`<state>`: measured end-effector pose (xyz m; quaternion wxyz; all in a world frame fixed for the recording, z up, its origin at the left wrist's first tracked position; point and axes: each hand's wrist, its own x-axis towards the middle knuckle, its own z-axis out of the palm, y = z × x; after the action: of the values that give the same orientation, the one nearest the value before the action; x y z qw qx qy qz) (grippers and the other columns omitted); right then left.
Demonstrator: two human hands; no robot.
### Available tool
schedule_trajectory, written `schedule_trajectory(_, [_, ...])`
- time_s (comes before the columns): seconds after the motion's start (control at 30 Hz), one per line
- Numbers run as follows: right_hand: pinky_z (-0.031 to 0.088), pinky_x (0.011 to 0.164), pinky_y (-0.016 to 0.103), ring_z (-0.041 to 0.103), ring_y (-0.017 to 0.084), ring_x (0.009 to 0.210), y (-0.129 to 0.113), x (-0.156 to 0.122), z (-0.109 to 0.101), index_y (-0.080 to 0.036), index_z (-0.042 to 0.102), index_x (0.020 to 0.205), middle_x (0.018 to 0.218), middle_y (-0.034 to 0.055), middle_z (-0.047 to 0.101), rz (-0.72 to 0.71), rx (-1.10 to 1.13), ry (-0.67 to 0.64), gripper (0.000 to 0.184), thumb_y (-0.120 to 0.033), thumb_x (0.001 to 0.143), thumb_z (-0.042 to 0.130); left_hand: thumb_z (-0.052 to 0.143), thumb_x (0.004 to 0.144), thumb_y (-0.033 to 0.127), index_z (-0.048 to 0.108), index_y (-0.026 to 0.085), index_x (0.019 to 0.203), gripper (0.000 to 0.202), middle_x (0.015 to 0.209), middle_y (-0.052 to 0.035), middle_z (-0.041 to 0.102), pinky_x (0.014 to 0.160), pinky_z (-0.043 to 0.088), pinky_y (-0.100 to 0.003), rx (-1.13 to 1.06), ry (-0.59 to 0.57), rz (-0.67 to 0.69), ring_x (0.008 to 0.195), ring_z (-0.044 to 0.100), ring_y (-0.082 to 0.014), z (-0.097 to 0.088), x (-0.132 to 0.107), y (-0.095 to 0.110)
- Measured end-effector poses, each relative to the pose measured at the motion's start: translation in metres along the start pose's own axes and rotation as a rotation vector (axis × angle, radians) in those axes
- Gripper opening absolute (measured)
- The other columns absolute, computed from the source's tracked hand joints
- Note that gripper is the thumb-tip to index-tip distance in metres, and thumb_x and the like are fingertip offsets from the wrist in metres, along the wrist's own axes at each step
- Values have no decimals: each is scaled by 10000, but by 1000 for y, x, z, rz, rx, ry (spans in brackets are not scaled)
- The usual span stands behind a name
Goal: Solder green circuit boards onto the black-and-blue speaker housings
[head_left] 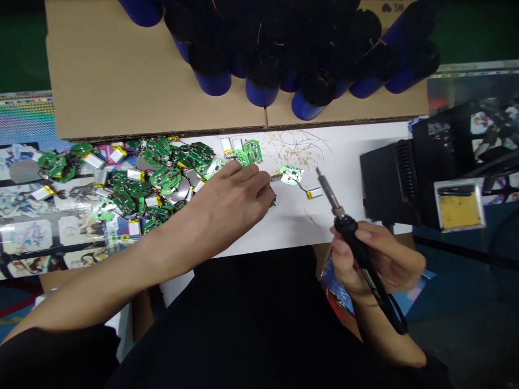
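My right hand (375,256) is closed around the black handle of a soldering iron (352,233), whose metal tip points up and left toward a small round green circuit board (291,174). That board lies on the white table (284,227) with a thin wire running to a small silver battery cell (314,193). My left hand (237,189) rests on the table just left of the board, fingers curled and pinched near the board's left edge; what they hold is too small to make out.
A heap of green circuit boards with silver battery cells (141,183) covers the table's left. Behind lies a cardboard sheet (141,81) bearing several blue cylinders (263,81). A black soldering station with a yellow sponge (460,208) stands at the right. Wire scraps (300,143) litter the back.
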<state>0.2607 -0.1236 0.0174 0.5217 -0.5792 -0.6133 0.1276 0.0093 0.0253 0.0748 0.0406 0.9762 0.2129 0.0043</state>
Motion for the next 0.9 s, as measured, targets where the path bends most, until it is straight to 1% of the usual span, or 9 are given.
schedule_trajectory(0.1, [690, 614, 353, 815, 196, 765, 6, 3, 22, -286, 620, 1431, 1015, 21, 818, -86, 34, 83, 478, -196, 979, 747, 521, 1021, 39, 715, 138, 939, 233, 943, -106, 687, 809, 508, -419, 29, 26, -15, 921, 658, -278, 3, -3, 3])
schedule_trajectory(0.2, [702, 695, 396, 839, 216, 857, 12, 7, 40, -260, 617, 1426, 1148, 74, 832, -51, 45, 41, 338, -218, 1095, 559, 520, 1044, 56, 732, 139, 989, 234, 1035, -122, 726, 811, 508, -424, 15, 106, -59, 978, 666, -291, 8, -11, 7])
schedule_trajectory(0.33, [622, 989, 527, 782, 280, 1152, 21, 16, 56, -246, 645, 1237, 1207, 87, 813, -7, -160, -45, 254, -120, 1016, 653, 629, 1075, 309, 723, 146, 1051, 189, 1313, -188, 681, 869, 545, -486, -175, 240, -209, 1106, 654, -351, 26, -22, 13])
schedule_trajectory(0.4, [575, 983, 521, 749, 291, 1142, 26, 21, 62, -240, 618, 1227, 1217, 96, 798, 14, -290, -72, 301, -138, 969, 732, 689, 1042, 401, 691, 142, 1062, 260, 1408, -224, 624, 936, 563, -534, -293, 285, -288, 1200, 637, -396, 39, -25, 17])
schedule_trajectory(0.5, [526, 930, 474, 718, 279, 1039, 30, 27, 69, -233, 623, 1179, 1102, 68, 794, 18, -447, -92, 280, -160, 947, 762, 690, 1045, 328, 637, 162, 1062, 175, 1425, -207, 627, 1012, 575, -540, -429, 317, -337, 1261, 650, -374, 52, -27, 19])
schedule_trajectory(0.6, [509, 899, 443, 712, 249, 945, 34, 27, 70, -231, 637, 1128, 974, 33, 777, -14, -468, -111, 214, -141, 965, 742, 704, 1034, 277, 618, 195, 1021, 119, 1406, -156, 662, 1055, 585, -491, -604, 330, -357, 1286, 678, -315, 46, -35, 11])
schedule_trajectory(0.73, [571, 935, 449, 758, 235, 1001, 38, 18, 68, -242, 615, 1182, 1073, 42, 771, -87, -226, -47, 324, -25, 951, 685, 829, 939, 360, 635, 222, 942, 238, 1370, -90, 719, 1077, 590, -438, -752, 399, -476, 1255, 715, -266, 12, -69, -30])
schedule_trajectory(0.83, [635, 916, 439, 770, 221, 1008, 40, 12, 67, -256, 590, 1204, 1072, 25, 745, -139, -85, 31, 423, 40, 911, 667, 873, 879, 369, 676, 212, 937, 258, 1281, -48, 758, 1141, 549, -452, -534, 603, -677, 1232, 710, -248, -10, -102, -89])
schedule_trajectory(0.9, [662, 904, 422, 771, 204, 991, 41, 10, 68, -258, 585, 1208, 1071, 19, 734, -163, -58, 51, 462, 64, 889, 675, 921, 806, 373, 703, 185, 925, 312, 1231, -28, 765, 1099, 569, -419, -346, 722, -883, 1184, 706, -230, -17, -120, -138])
